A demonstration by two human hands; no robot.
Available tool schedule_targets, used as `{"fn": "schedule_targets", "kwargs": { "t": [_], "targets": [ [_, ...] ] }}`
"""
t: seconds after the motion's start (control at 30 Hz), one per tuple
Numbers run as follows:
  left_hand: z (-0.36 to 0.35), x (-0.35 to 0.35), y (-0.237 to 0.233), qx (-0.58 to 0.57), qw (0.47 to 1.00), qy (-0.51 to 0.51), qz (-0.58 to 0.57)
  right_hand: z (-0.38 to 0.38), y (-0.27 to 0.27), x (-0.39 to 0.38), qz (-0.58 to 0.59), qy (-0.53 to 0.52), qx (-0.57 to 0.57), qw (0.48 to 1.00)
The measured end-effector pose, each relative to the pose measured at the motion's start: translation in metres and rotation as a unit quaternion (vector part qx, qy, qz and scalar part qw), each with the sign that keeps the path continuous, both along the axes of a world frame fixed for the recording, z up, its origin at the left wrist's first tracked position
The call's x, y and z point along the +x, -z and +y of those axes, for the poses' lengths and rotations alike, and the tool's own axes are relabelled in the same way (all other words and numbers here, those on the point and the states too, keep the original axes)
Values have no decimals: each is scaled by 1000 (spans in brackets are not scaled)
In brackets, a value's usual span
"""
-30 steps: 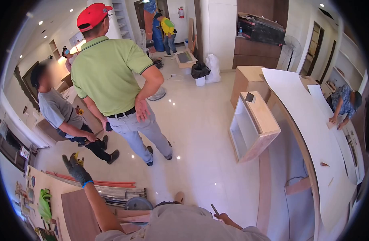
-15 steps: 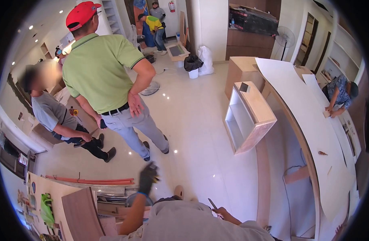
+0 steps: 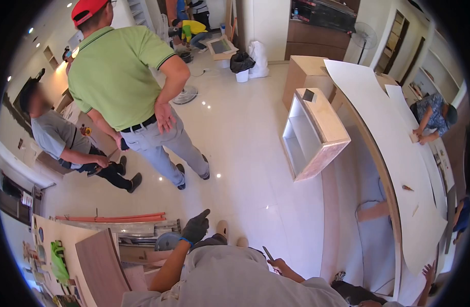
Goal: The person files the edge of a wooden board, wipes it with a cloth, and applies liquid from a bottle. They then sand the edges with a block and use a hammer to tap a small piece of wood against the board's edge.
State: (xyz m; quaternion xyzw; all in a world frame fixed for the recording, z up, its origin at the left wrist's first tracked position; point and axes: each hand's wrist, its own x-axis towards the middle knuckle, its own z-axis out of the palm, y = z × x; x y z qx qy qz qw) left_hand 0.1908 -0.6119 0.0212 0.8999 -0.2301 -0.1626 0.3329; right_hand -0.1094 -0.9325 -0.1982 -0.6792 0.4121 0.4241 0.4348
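My left hand (image 3: 195,228), in a dark grey glove with a blue band at the wrist, is held out above the floor in front of me. One finger stretches forward and I see nothing held; the others are partly hidden. Below it lie several metal strips (image 3: 145,228) and a round grey-blue object (image 3: 168,241). Low in front of my body, my bare right hand (image 3: 280,266) grips a slim, dark, blade-like tool (image 3: 268,253) that points up and left. My shirt partly hides this hand.
A person in a green shirt (image 3: 120,71) and one in grey (image 3: 61,135) stand at left. An open white-lined cabinet box (image 3: 317,135) stands right, beside a bench with white sheeting (image 3: 383,128). Another person (image 3: 433,115) works there. A wood panel (image 3: 99,266) lies lower left.
My left hand has turned and moved slightly down and right, its finger now stretched out. My right hand still holds the blade-like tool. A person's hand has come further into view at lower right.
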Motion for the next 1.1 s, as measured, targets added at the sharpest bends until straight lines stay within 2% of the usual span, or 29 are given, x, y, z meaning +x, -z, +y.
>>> {"fn": "schedule_targets", "kwargs": {
  "t": [0.1, 0.17, 0.2, 0.3, 0.33, 0.4, 0.43, 0.47, 0.5, 0.57, 0.63, 0.7, 0.73, 0.8, 0.87, 0.97, 1.07, 1.1],
  "targets": [
    [16, -11, 9, 24, 998, -64, 9, -10, -9, 9, -11, -25, 0, 1000],
    [18, -24, -29, 75, 981, -161, 76, -15, -11, 23, -34, -79, 1, 996],
    [33, -32, -12, 91, 982, -168, -2, -18, -6, 30, -74, -149, -18, 986],
    [73, -53, -2, 96, 966, -240, -22, -19, -20, 47, -77, -155, -12, 985],
    [83, -59, -11, 128, 954, -272, 24, -18, -23, 54, -65, -150, -8, 987],
    [130, -72, 31, 125, 963, -229, -61, -15, -28, 62, -53, -101, 35, 993],
    [148, -84, 49, 124, 965, -208, -100, -18, 4, 58, -38, -71, 53, 995],
    [155, -96, 52, 107, 950, -289, -50, -23, 43, 53, -23, -40, 69, 997],
    [167, -110, 62, 113, 942, -307, -75, -28, 80, 47, -7, -9, 84, 996],
    [195, -152, 97, 133, 918, -357, -112, -34, 76, 57, -47, -53, 112, 991],
    [221, -195, 112, 116, 903, -413, -13, -37, 60, 71, -86, -119, 156, 977],
    [224, -231, 71, -15, 825, -549, 131, -30, 80, 86, -27, -132, 96, 986],
    [241, -261, 94, -119, 749, -630, 168, -24, 63, 98, -31, -168, 95, 981],
    [258, -301, 105, -312, 567, -737, 197, 5, 2, 133, -54, -248, 93, 963],
    [264, -319, 55, -474, 364, -781, 181, 37, -27, 154, -39, -262, 79, 961],
    [293, -358, 62, -576, 291, -760, 72, 69, -33, 177, -14, -244, 58, 968],
    [315, -374, 68, -640, 234, -732, 19, 104, -32, 197, -48, -252, 60, 965],
    [323, -374, 69, -656, 193, -730, 4, 125, -37, 204, -66, -259, 56, 962]
  ]
}}
